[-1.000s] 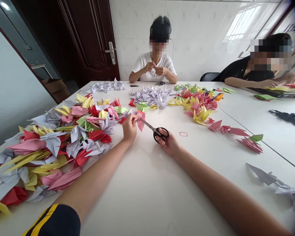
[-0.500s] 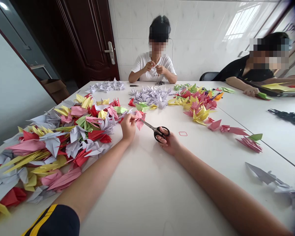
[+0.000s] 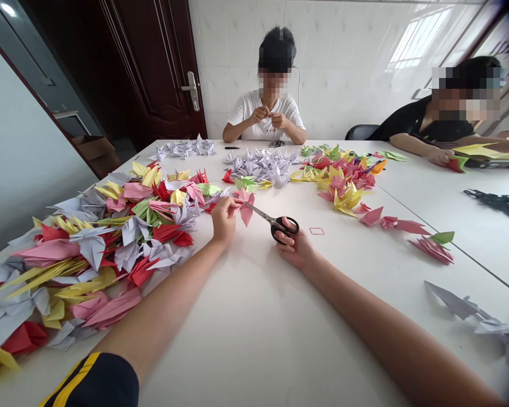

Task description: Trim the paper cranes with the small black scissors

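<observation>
A pink folded paper crane (image 3: 247,210) is pinched between the thumb and fingers of my left hand (image 3: 224,219), a little above the white table (image 3: 237,322). My right hand (image 3: 297,246) grips a pair of black-handled scissors (image 3: 261,213), with fingers through the loops. The narrow metal blades point left, and their tips reach the crane. Whether the blades are parted or touch the paper I cannot make out. Just left of my left hand spreads a big heap of folded paper cranes (image 3: 136,232) in white, yellow, pink, red and green.
White cranes (image 3: 261,167) lie at the table's middle, coloured ones (image 3: 343,181) to the right. Grey-white folded papers (image 3: 466,308) and a dark bundle of cords (image 3: 496,202) are at far right. One person (image 3: 265,116) sits opposite, another (image 3: 424,127) at right.
The scissors and my right hand have shifted slightly right. The pink crane has turned a little in my left hand, its wings spread more to the right.
</observation>
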`<state>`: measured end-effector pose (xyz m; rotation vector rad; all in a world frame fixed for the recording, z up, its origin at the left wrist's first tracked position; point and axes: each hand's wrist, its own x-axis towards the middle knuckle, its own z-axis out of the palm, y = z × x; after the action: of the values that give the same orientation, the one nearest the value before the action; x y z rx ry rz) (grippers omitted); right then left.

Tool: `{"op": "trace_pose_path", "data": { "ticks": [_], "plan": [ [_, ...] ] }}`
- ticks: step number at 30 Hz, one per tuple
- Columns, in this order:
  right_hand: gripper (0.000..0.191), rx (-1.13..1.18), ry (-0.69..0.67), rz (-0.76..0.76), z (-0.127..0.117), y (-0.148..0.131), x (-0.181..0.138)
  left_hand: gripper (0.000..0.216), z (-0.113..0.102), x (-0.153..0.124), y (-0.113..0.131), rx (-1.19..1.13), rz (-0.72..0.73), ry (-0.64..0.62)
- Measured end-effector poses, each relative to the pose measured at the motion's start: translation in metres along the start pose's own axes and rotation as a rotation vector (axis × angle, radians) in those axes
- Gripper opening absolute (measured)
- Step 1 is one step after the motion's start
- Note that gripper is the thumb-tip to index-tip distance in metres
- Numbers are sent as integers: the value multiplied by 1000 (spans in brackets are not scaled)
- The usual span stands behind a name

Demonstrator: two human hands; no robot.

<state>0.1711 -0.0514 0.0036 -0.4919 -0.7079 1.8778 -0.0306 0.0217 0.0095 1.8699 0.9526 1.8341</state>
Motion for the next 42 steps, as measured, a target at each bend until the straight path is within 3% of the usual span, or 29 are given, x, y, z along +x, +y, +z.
{"op": "trace_pose_path", "data": {
  "ticks": [25, 32, 42],
  "plan": [
    [42, 4, -57, 20, -3, 1, 1, 14, 0, 0, -8, -53, -42, 73],
    [45, -40, -40, -25, -1, 1, 0, 14, 0, -1, -5, -35, -32, 11],
    [46, -180, -3, -97, 10, -1, -4, 12, -1, -1, -8, 52, -34, 47]
  ]
}}
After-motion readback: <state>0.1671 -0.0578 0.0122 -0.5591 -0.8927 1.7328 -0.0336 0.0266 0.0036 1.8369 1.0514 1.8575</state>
